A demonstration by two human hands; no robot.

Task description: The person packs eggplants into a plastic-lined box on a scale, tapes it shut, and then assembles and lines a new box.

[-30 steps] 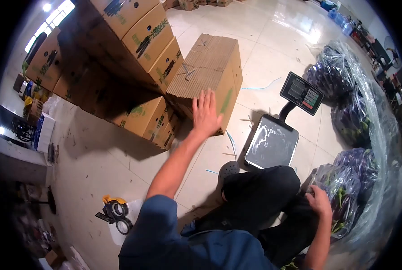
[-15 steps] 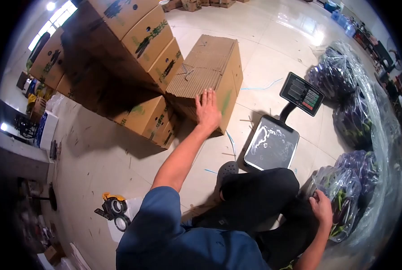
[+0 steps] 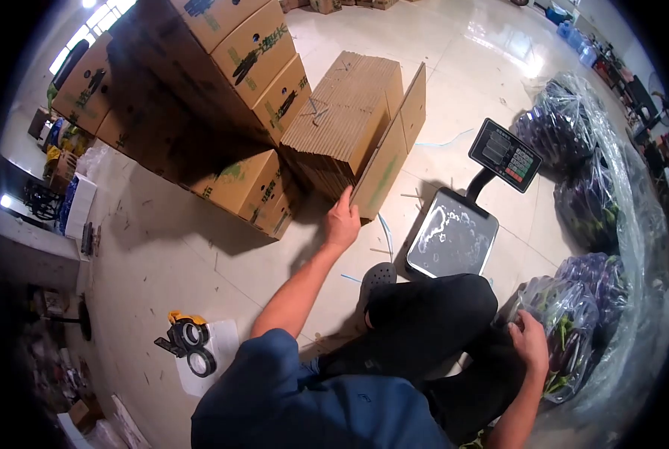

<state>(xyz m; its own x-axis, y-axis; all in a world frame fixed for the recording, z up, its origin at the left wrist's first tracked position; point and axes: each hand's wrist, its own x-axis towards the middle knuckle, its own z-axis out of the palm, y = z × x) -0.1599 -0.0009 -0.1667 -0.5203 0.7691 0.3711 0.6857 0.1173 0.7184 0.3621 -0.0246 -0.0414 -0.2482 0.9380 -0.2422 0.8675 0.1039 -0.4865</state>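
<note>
"Five closed boxes (image 3: 252,60) at least, counted largest first; rows at the left too dark for a full count."

"And after those?"

"Four clear bags of eggplants (image 3: 566,329), in a line down the right side. Then one bundle of flattened cartons (image 3: 342,112), standing on edge beside the boxes. Next, one separate flattened carton (image 3: 387,150), tilted away from the bundle on the side toward the scale."

"Smaller than that?"

"One scale (image 3: 454,233) on the floor, between carton and bags, with one raised display (image 3: 505,156). One grey shoe (image 3: 380,278) in view, just short of the scale. Two tape rolls (image 3: 197,348), on and beside a white sheet (image 3: 224,343) at the lower left."

"Hands?"

"Two. Left hand (image 3: 342,224) at the end of a forearm stretched forward, back of the hand upward, fingers pointing toward the bundle. Right hand (image 3: 530,340) low beside the right thigh, arm bent, fingers loosely curled."

"Left grip?"

"Narrow. Closed over the near edge of the separate carton, low down, close to its bottom corner."

"Carton relative to that grip?"

"Straight ahead of the fingers, rising and running away from them; bundle just to the left, a wedge-shaped gap between."

"Right grip?"

"Right beside the nearest bag. Cannot tell whether closed on any plastic."
</note>
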